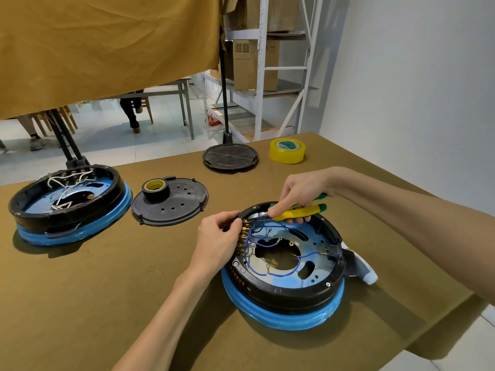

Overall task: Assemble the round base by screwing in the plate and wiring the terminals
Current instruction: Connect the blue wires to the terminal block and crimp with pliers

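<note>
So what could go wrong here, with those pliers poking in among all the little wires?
The pliers in the right hand work close to the left hand fingertips at the gold terminals; a slip might nip a finger. The thin blue wires loop loosely nearby, so the tips could snag or nick one. The round base sits near the table edge and might shift if pushed.
</note>
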A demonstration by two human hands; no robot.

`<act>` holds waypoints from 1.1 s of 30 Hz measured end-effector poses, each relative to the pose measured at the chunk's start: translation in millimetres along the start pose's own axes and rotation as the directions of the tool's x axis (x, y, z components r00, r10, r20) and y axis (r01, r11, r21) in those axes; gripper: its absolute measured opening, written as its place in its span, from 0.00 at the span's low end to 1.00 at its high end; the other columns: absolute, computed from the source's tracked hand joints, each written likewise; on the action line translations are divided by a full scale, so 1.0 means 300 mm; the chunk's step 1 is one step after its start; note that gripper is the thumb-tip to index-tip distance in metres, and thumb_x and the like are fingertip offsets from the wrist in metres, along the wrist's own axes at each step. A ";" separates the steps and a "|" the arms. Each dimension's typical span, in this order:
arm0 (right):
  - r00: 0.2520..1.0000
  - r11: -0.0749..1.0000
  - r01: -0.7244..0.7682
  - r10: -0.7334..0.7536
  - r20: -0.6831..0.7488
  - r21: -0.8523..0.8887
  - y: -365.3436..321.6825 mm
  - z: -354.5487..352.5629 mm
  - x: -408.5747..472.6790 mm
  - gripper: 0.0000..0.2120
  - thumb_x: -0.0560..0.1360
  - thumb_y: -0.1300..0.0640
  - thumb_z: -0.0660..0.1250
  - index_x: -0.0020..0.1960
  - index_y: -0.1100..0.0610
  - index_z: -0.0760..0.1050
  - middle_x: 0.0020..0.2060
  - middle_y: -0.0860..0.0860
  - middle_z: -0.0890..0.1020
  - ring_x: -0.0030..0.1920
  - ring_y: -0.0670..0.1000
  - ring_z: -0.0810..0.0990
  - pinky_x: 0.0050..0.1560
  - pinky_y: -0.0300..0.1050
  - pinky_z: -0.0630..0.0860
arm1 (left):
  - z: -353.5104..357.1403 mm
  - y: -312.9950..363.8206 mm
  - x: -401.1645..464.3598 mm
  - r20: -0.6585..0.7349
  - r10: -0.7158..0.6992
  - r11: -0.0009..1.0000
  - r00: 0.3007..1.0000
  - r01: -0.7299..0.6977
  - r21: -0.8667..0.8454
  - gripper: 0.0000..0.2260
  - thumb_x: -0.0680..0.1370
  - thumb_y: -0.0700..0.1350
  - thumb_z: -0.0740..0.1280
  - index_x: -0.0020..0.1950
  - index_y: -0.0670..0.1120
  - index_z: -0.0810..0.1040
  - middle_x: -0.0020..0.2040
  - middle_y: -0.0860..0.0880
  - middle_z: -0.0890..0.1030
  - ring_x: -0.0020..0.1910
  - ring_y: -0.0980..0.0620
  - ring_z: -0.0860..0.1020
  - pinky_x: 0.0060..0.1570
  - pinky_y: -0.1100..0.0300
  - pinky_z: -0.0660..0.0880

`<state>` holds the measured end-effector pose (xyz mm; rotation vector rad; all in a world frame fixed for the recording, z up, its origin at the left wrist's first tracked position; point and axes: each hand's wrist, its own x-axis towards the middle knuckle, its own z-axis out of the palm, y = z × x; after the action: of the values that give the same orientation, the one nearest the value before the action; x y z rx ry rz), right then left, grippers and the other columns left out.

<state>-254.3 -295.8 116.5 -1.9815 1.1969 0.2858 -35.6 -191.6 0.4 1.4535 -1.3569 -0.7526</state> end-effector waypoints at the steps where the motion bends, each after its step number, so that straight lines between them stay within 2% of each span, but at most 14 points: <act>1: 1.000 1.000 0.013 -0.013 -0.009 -0.002 0.002 0.004 -0.002 0.36 0.68 0.30 0.74 0.51 0.65 0.85 0.50 0.64 0.85 0.43 0.55 0.83 0.47 0.48 0.81 | 0.001 -0.001 -0.001 0.000 0.000 1.000 1.000 0.000 0.001 0.14 0.83 0.46 0.68 0.67 0.46 0.82 0.58 0.51 0.84 0.58 0.56 0.82 0.58 0.56 0.81; 4: 0.999 1.000 0.027 -0.027 -0.023 -0.004 -0.001 0.012 -0.004 0.32 0.71 0.32 0.73 0.49 0.64 0.85 0.48 0.63 0.86 0.42 0.54 0.83 0.44 0.46 0.80 | 0.000 -0.001 0.000 -0.002 0.002 1.000 1.000 -0.002 0.003 0.14 0.83 0.45 0.68 0.68 0.46 0.81 0.59 0.50 0.84 0.59 0.55 0.81 0.57 0.59 0.80; 7: 1.000 1.000 0.027 -0.027 -0.016 0.007 -0.005 0.020 -0.011 0.26 0.73 0.34 0.72 0.44 0.58 0.86 0.42 0.56 0.86 0.40 0.51 0.83 0.46 0.48 0.81 | 0.000 -0.002 -0.002 -0.007 0.005 1.000 1.000 -0.005 0.003 0.14 0.83 0.45 0.68 0.68 0.45 0.81 0.60 0.49 0.84 0.59 0.54 0.81 0.59 0.57 0.80; 12: 0.999 0.999 0.031 -0.030 -0.043 0.011 0.004 0.039 -0.016 0.31 0.72 0.32 0.72 0.48 0.63 0.86 0.45 0.60 0.87 0.42 0.54 0.85 0.48 0.48 0.82 | 0.001 -0.001 0.000 -0.006 -0.003 1.000 1.000 0.003 0.000 0.14 0.82 0.44 0.68 0.68 0.45 0.81 0.59 0.49 0.85 0.58 0.53 0.82 0.60 0.54 0.81; 16: 1.000 1.000 0.010 -0.010 -0.025 0.012 -0.008 0.034 -0.024 0.29 0.73 0.33 0.73 0.51 0.61 0.86 0.48 0.58 0.87 0.44 0.52 0.86 0.49 0.48 0.84 | -0.002 0.002 0.000 0.004 0.007 0.998 1.000 -0.008 0.061 0.15 0.83 0.47 0.68 0.69 0.47 0.81 0.59 0.52 0.84 0.58 0.56 0.81 0.53 0.66 0.77; 20: 0.993 0.991 0.076 -0.065 -0.103 0.110 0.031 0.035 -0.090 0.25 0.73 0.35 0.73 0.50 0.57 0.87 0.47 0.56 0.88 0.45 0.52 0.86 0.52 0.48 0.84 | -0.009 0.006 0.001 0.007 0.008 0.994 1.000 -0.009 0.104 0.15 0.82 0.48 0.68 0.68 0.48 0.81 0.52 0.61 0.83 0.52 0.66 0.80 0.44 0.76 0.73; 22: 0.980 0.970 0.125 -0.087 -0.180 0.207 0.069 0.034 -0.137 0.23 0.74 0.36 0.73 0.52 0.56 0.87 0.49 0.55 0.88 0.48 0.53 0.87 0.54 0.49 0.84 | -0.002 0.008 -0.003 -0.026 0.018 0.994 0.999 -0.015 0.109 0.14 0.82 0.48 0.69 0.66 0.48 0.82 0.49 0.63 0.81 0.50 0.69 0.78 0.41 0.78 0.72; 24: 0.947 0.946 0.172 -0.082 -0.312 0.273 0.116 0.032 -0.167 0.23 0.74 0.36 0.72 0.52 0.55 0.87 0.49 0.54 0.87 0.49 0.52 0.87 0.53 0.47 0.84 | 0.007 0.006 -0.009 -0.073 0.034 0.994 0.997 -0.025 0.110 0.12 0.81 0.48 0.70 0.63 0.48 0.84 0.48 0.61 0.82 0.49 0.68 0.79 0.45 0.75 0.72; 26: 0.875 0.944 0.154 0.008 -0.484 0.293 0.168 0.046 -0.154 0.24 0.74 0.35 0.72 0.49 0.57 0.87 0.45 0.54 0.87 0.44 0.49 0.86 0.48 0.44 0.83 | 0.011 0.010 -0.017 -0.110 0.031 0.994 0.994 -0.019 0.107 0.09 0.80 0.48 0.71 0.60 0.49 0.85 0.46 0.62 0.82 0.48 0.67 0.79 0.45 0.72 0.73; 28: 0.776 0.975 0.028 0.118 -0.619 0.221 0.229 0.084 -0.101 0.25 0.75 0.37 0.71 0.46 0.61 0.83 0.39 0.54 0.84 0.37 0.49 0.81 0.42 0.44 0.76 | 0.012 0.013 -0.018 -0.121 0.026 0.994 0.992 -0.013 0.105 0.08 0.80 0.48 0.72 0.58 0.49 0.85 0.46 0.61 0.82 0.48 0.66 0.79 0.44 0.72 0.73; 30: 0.710 0.980 -0.165 0.195 -0.676 0.110 0.286 0.135 -0.043 0.24 0.76 0.38 0.71 0.46 0.61 0.78 0.37 0.53 0.81 0.36 0.51 0.78 0.39 0.46 0.72 | 0.010 0.015 -0.020 -0.124 0.023 0.995 0.992 -0.011 0.099 0.08 0.80 0.48 0.72 0.57 0.49 0.85 0.46 0.60 0.83 0.48 0.65 0.80 0.43 0.71 0.73; 33: 0.653 0.951 -0.282 0.286 -0.702 0.125 0.349 0.178 0.021 0.22 0.77 0.41 0.72 0.51 0.62 0.78 0.45 0.58 0.83 0.45 0.58 0.82 0.47 0.52 0.79 | 0.002 0.013 -0.022 -0.121 0.006 0.997 0.993 0.003 0.072 0.08 0.79 0.48 0.73 0.56 0.50 0.86 0.46 0.60 0.84 0.48 0.64 0.81 0.43 0.71 0.73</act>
<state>-326.8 -287.1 24.3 -1.9396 2.0094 -0.3968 -38.7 -185.0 2.6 1.5302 -1.3032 -0.6091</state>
